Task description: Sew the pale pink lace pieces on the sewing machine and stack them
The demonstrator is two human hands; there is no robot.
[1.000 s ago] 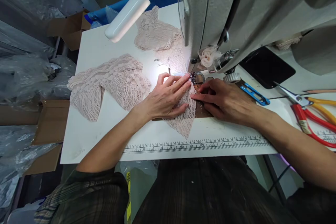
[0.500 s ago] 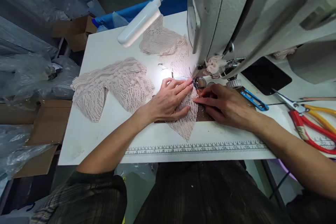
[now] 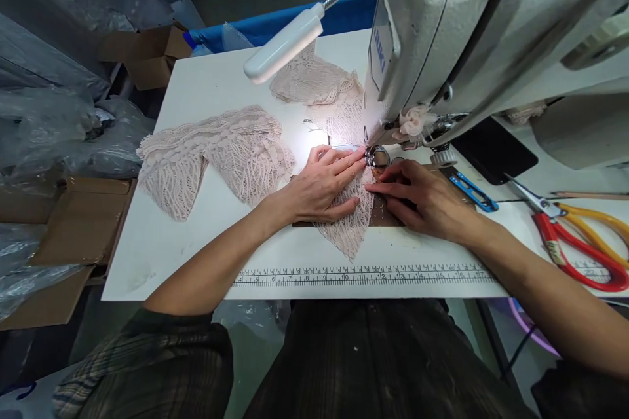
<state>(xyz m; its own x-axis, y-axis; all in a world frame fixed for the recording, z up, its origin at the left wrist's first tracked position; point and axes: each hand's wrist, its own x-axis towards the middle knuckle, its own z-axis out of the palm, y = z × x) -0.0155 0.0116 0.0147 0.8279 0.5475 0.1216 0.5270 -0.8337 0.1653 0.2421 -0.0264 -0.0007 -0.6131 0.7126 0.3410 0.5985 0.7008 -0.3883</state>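
Note:
A pale pink lace piece (image 3: 345,237) lies under the sewing machine (image 3: 410,39), with its pointed end toward me. My left hand (image 3: 324,188) rests flat on this lace, fingers stretched toward the presser foot (image 3: 372,157). At the lace's right edge, my right hand (image 3: 425,200) has its fingertips closed on the fabric beside the foot. The needle and the stitch line are too small to make out. Behind my left hand, more lace (image 3: 344,121) extends back along the machine.
A stack of lace pieces (image 3: 216,150) lies to the left. The lamp (image 3: 284,46) hangs above the table. Blue thread snips (image 3: 472,190), a black phone-like slab (image 3: 494,149) and red-and-yellow-handled scissors (image 3: 565,222) lie at right. A printed ruler (image 3: 363,277) runs along the front edge.
The view has shifted slightly, so the machine and lamp appear farther right. Both hands keep nearly the same places on the lace.

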